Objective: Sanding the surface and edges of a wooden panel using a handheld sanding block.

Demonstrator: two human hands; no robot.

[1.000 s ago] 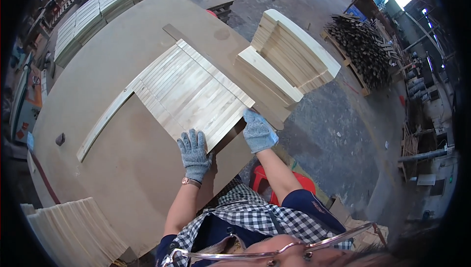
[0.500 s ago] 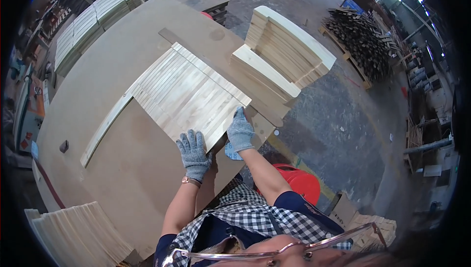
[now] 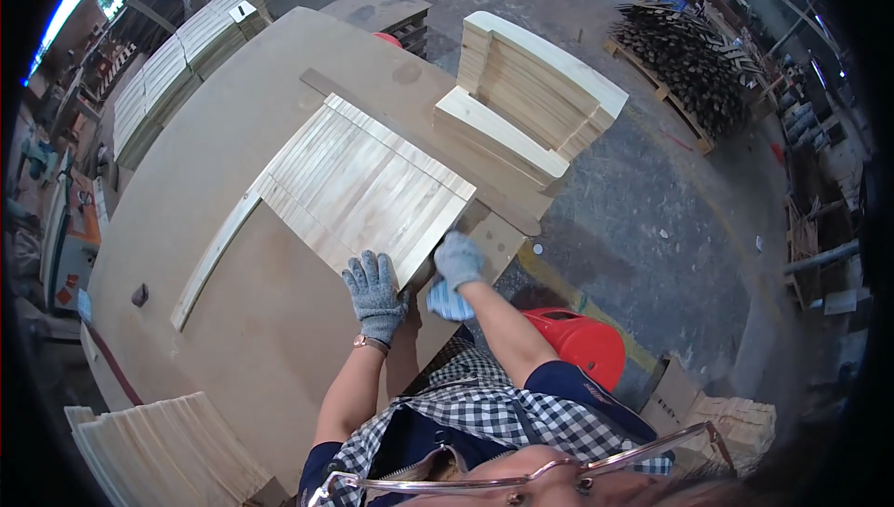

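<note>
Lying flat on the broad brown table [image 3: 251, 349], the row of pale wooden slats [image 3: 372, 186] meets my left hand [image 3: 376, 297], fingers spread at its near edge. My right hand [image 3: 457, 260], apart from the left, bends beside the row's near right edge; a blue-and-white piece [image 3: 449, 304] shows just below it, but blur hides whether I grip it. If my left hand slackens, a sideways push from the right could shift the row or skew its slats. I count one row, its slats too fine to number, one curved strip [image 3: 214, 263] at its left corner, one dark lump [image 3: 140, 296], one stepped stack of curved pieces [image 3: 535, 102] beyond, one red stool [image 3: 589, 349] past the table edge
</note>
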